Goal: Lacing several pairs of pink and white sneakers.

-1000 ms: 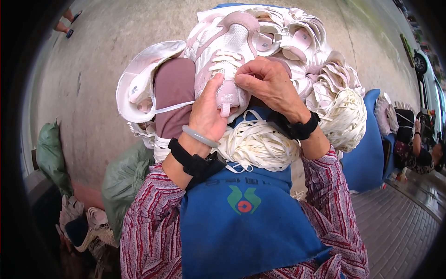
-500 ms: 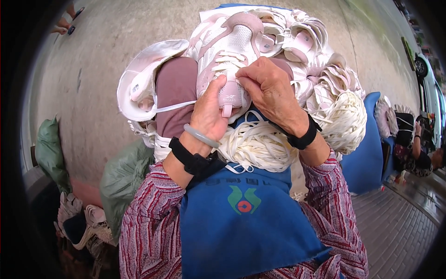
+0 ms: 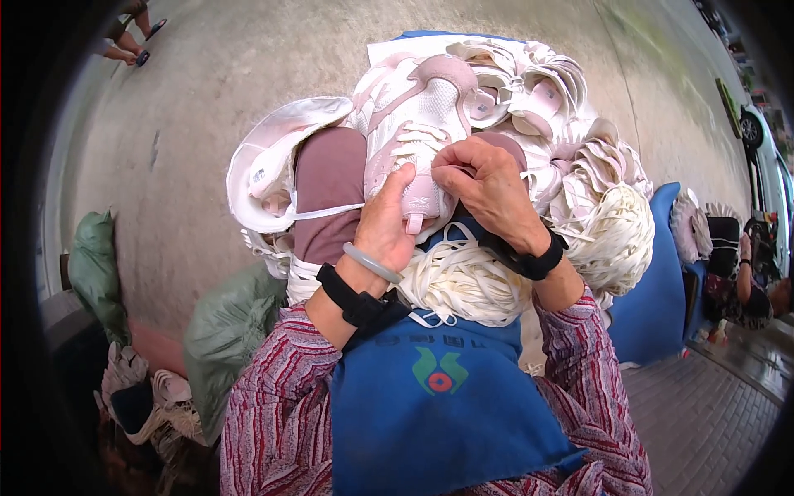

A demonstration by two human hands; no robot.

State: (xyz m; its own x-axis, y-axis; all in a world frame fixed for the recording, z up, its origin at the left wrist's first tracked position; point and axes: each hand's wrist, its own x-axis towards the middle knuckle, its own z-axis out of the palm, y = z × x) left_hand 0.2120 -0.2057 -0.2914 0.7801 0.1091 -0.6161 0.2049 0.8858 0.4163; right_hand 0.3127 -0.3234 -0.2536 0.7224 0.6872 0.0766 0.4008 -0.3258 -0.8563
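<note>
A white and pink shoe upper lies across my lap with its toe pointing away from me. White shoelace crosses its front in several rows. My left hand is closed on the near end, thumb on top beside the pink tongue. At the right edge of the tongue, my right hand pinches the shoelace between thumb and forefinger; its fingers hide most of the held part. Just below both hands, a loose bundle of cream laces rests on my blue apron.
Stacked shoe uppers lie at the far right, above another lace bundle. A single upper rests beside my left knee. Green sacks stand at left. Another person sits at far right; someone's legs show at far left.
The view has shifted, so everything sits slightly lower in the picture. My right hand has drawn a little away from the tongue; my left keeps its hold on the upper.
</note>
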